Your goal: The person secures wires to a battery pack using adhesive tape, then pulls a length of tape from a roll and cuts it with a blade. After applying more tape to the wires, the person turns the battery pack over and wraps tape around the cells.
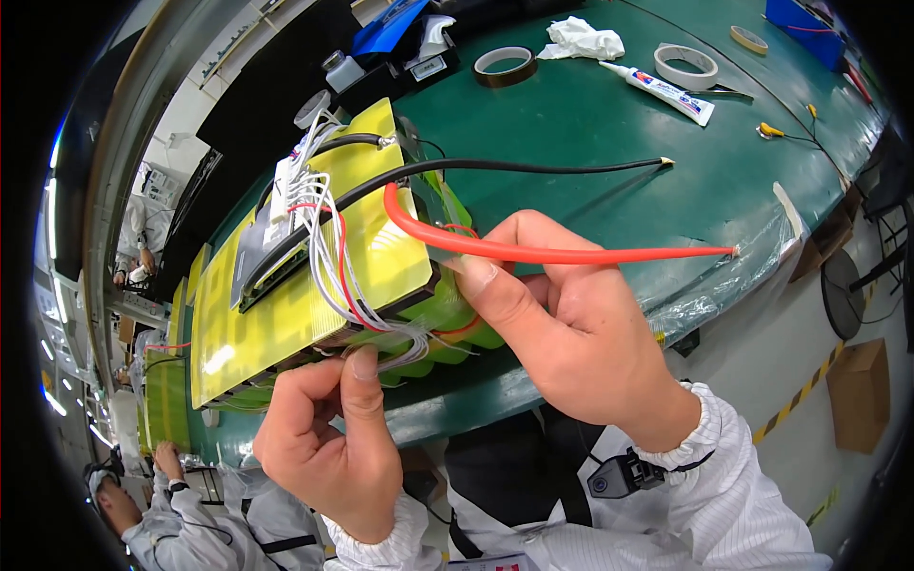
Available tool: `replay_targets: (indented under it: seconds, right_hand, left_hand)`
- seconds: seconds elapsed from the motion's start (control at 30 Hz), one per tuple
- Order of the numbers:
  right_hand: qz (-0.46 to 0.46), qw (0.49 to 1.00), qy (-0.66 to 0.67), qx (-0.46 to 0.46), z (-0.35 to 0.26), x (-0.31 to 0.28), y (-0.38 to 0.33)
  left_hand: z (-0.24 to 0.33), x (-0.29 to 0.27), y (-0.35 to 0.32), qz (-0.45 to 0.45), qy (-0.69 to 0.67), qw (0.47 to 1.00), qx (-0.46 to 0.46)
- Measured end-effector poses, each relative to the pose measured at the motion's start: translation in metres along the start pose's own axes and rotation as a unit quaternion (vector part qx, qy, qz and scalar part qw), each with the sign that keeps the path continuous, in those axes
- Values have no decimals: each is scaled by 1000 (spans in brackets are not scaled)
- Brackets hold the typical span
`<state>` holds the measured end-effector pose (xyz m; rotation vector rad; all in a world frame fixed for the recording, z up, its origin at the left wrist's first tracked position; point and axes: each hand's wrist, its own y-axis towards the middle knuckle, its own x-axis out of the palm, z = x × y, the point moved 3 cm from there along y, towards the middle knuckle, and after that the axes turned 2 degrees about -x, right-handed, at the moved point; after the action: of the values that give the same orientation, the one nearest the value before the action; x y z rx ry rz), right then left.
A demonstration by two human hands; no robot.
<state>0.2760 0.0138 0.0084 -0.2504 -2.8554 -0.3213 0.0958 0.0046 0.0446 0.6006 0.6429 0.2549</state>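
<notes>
The bare right hand (583,333) crooks beside the thick, smooth red cable (571,256), grip unclear, and the bare left hand (333,443), fingertips together, sits at the yellow-topped, block-shaped pack (276,335) left of frame centre, where I'd avoid tugging the thin white wires (409,346).

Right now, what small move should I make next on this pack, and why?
Perhaps use your left hand to gather the white wires against the yellow-topped pack, since they loop over its near edge, close to that hand.
</notes>
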Motion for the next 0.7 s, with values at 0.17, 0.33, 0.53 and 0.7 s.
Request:
replay_targets:
  seconds: [0.17,0.33,0.53,0.7]
  right_hand:
    - [52,997,50,3,11,-2,1]
    - [-1,985,119,124,8,-10,14]
    - [-12,960,199,198,12,-8,13]
    - [83,990,88,66,13,-1,1]
  left_hand:
    - [2,1,1,-10,2,1000,5]
    - [0,1,0,-9,-30,999,-14]
    - [0,1,0,-23,-49,998,-23]
    - [-1,0,3,-21,-22,1000,2]
